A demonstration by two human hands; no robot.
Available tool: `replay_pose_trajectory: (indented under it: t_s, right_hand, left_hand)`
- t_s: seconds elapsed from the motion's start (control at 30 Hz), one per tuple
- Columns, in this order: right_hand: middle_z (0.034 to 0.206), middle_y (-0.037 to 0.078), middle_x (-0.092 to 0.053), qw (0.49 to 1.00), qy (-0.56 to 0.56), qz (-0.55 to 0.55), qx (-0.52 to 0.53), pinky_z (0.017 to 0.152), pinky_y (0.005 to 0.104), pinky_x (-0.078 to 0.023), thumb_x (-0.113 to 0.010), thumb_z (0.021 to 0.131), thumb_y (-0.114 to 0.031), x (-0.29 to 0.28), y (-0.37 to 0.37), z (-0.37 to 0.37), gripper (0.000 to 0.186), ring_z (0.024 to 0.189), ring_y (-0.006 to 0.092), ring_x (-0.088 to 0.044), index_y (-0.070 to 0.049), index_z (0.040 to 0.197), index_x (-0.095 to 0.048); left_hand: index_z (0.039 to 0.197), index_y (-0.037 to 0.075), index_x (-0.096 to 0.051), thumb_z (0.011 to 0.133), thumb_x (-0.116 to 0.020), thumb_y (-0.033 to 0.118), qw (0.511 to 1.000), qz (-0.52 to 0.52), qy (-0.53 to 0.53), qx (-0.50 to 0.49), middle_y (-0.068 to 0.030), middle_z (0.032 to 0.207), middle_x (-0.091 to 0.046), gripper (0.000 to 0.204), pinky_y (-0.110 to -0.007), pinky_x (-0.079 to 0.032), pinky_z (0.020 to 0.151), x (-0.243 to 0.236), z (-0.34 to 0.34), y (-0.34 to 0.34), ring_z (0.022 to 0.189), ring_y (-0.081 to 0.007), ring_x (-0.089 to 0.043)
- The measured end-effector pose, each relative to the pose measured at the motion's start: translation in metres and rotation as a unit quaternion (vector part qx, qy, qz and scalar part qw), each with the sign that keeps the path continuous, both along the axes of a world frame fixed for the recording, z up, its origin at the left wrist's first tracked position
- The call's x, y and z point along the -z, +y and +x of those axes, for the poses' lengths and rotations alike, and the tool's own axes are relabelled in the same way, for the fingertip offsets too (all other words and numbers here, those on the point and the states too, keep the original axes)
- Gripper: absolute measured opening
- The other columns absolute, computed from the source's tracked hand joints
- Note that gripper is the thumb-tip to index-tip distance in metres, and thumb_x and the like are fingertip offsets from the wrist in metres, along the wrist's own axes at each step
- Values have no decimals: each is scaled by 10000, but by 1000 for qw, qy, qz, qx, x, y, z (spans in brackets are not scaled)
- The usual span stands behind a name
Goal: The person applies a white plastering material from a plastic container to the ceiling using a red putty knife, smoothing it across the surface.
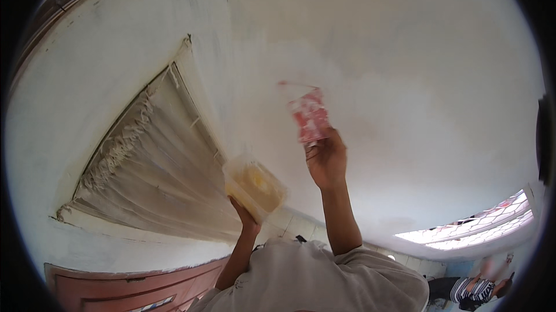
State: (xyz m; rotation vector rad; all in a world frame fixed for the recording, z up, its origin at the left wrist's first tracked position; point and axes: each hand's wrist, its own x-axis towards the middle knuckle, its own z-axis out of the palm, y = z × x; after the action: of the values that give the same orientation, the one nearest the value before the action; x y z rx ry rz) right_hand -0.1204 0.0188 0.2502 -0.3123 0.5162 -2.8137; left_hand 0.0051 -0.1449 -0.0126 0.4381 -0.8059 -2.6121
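Note:
My right hand [328, 160] is raised at the middle, with thumb and fingers closed round the lower end of a flat red spreader [310, 116] smeared with white paste. The spreader is blurred and in front of the pale plastered surface [399, 98]; whether it touches is unclear. A thin reddish streak runs off its upper left, too smeared to make out. Lower and to the left, my left hand [245, 216] grips a translucent plastic container [258, 189] from below. Yellowish colour shows in the container, and its mouth is tilted.
At the left, a gathered beige curtain [168, 167] hangs across an opening. A reddish-brown wooden door [133, 289] is at lower left. Toward the lower right are a bright grilled window [475, 222] and another person in a striped top [472, 290]. Something dark [544, 138] stands at the right edge.

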Motion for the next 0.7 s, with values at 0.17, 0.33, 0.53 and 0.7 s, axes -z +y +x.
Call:
replay_pose_trajectory:
  t_s: [0.17,0.33,0.53,0.7]
  right_hand:
    - [920,35,-673,931,143,330,58,686,283,-486,-688,880,-22,28,-7,31,121,805,117,-615,-26,995,-651]
    - [1004,48,-687,927,137,342,64,780,303,-499,-678,909,-42,74,18,31,193,883,126,-632,-16,1098,-652]
    - [1113,42,-676,952,76,272,118,943,314,-474,-570,1017,-148,56,11,27,219,1036,122,-617,-36,1193,-635]
    - [1019,39,-656,729,299,589,179,814,320,-526,-526,1042,-129,8,14,1,254,889,108,-634,-36,1272,-577]
  left_hand:
    - [1562,207,-234,979,-297,721,1000,1,-5,-18,-38,1535,-378,780,-426,-353,1155,-11,-3,-5,1399,-240,-394]
    - [1561,205,-249,970,-289,736,998,43,-30,18,-48,1541,-379,795,-431,-350,1157,-3,-10,-4,1394,-249,-403]
    - [1569,186,-226,951,-272,770,999,33,-12,37,-51,1551,-356,852,-401,-368,1143,7,-12,-1,1412,-244,-374]
    - [1566,215,-242,948,-279,773,998,48,4,40,-37,1543,-374,833,-426,-350,1155,30,-8,-5,1403,-248,-387]
